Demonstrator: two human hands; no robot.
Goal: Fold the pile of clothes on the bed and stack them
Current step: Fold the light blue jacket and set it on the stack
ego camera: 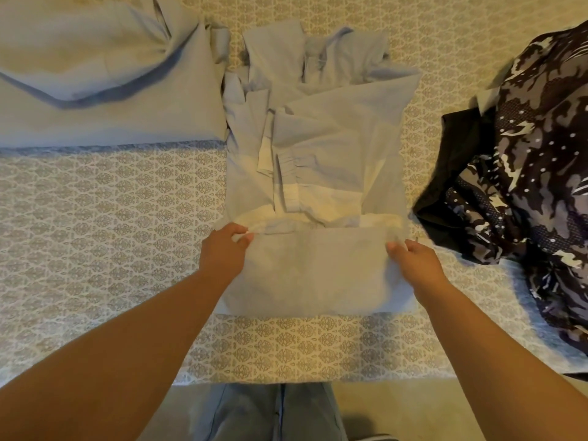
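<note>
Person's legs point(273, 412): nearest the camera, in blue-grey trousers, standing at the near edge of the bed.
Bed point(105, 224): patterned cover; carries everything below.
Dark pile point(537, 160): right side, camouflage-print fabric with a black piece under it, heaped and unfolded. The largest chunk of work left, by the look of it.
Far-left garment point(105, 74): light blue with a darker V-shaped band, lying flat. Cannot tell whether it is folded or merely laid aside.
Current garment point(321, 173): light blue, centre of the bed between the other two and apart from the dark pile. Side panels and a cuffed sleeve are turned in over the middle. Far end bunched, not smoothed.
Bottom flap point(311, 268): near end of the same garment, doubled up toward the far side; its free edge is held between the hands.
Left hand point(224, 251): fingers curled round the flap's left corner, gripping the cloth.
Right hand point(413, 254): fingers pinching the flap's right corner.
Step in hand: probably lengthwise fold-up, roughly a third up the garment.
Progress: early to middle. No stack visible. One item mid-fold, dark pile untouched.
Risk: bunched far end may leave the finished fold lumpy.
</note>
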